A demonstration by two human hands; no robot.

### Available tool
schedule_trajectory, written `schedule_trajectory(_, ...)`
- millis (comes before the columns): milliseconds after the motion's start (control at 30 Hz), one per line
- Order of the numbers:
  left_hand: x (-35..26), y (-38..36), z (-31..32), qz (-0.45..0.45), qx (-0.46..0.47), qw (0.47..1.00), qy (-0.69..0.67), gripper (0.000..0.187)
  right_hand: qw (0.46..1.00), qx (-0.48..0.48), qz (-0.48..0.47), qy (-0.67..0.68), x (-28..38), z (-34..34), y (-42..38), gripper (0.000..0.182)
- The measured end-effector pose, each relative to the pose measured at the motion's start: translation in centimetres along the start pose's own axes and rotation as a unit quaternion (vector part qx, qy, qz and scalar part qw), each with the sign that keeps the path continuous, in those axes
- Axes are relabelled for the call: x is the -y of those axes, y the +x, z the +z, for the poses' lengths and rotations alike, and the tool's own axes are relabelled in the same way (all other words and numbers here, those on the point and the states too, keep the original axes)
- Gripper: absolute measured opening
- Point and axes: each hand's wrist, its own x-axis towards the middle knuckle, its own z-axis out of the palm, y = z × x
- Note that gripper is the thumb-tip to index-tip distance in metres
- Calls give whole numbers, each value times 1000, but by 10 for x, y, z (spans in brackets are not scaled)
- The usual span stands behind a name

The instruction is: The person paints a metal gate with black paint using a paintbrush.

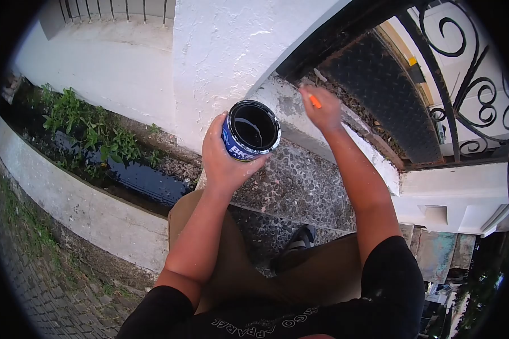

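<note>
My left hand (223,158) grips a small round paint can (251,130) with a blue label, held upright with its open top showing black paint inside. My right hand (322,108) is stretched out to the white ledge (283,99) at the foot of the gate and holds an orange-handled tool (315,101), its working end hidden behind my fingers. My knees are bent and one dark shoe (294,246) rests on the pebbled step.
A black wrought-iron gate (452,85) with a diamond-plate panel (390,96) stands to the right. A white pillar (226,51) rises ahead. On the left runs a drain with dark water (136,175) and weeds (90,127), edged by a concrete kerb (79,203).
</note>
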Motion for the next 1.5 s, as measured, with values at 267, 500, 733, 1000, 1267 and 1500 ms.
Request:
schedule_trajectory(267,-4,-1,-1,-12,7,1000,1,106,1000,2,-26,-17,-2,-7,0,14)
schedule_trajectory(500,-6,0,-1,-12,12,1000,-9,106,998,-17,-10,-53,-3,-6,6,15)
schedule_trajectory(733,-1,-1,3,7,3,1000,3,106,1000,-8,-28,-1,-8,12,3,15)
schedule_trajectory(1000,-3,-1,3,26,6,999,22,109,999,26,-18,-24,-9,15,0,16)
schedule_trajectory(1267,-7,-1,3,18,3,1000,-7,105,999,21,-28,-22,-13,11,0,17)
schedule_trajectory(1500,-6,-2,4,20,4,1000,-2,105,996,38,-69,-36,-12,1,6,18)
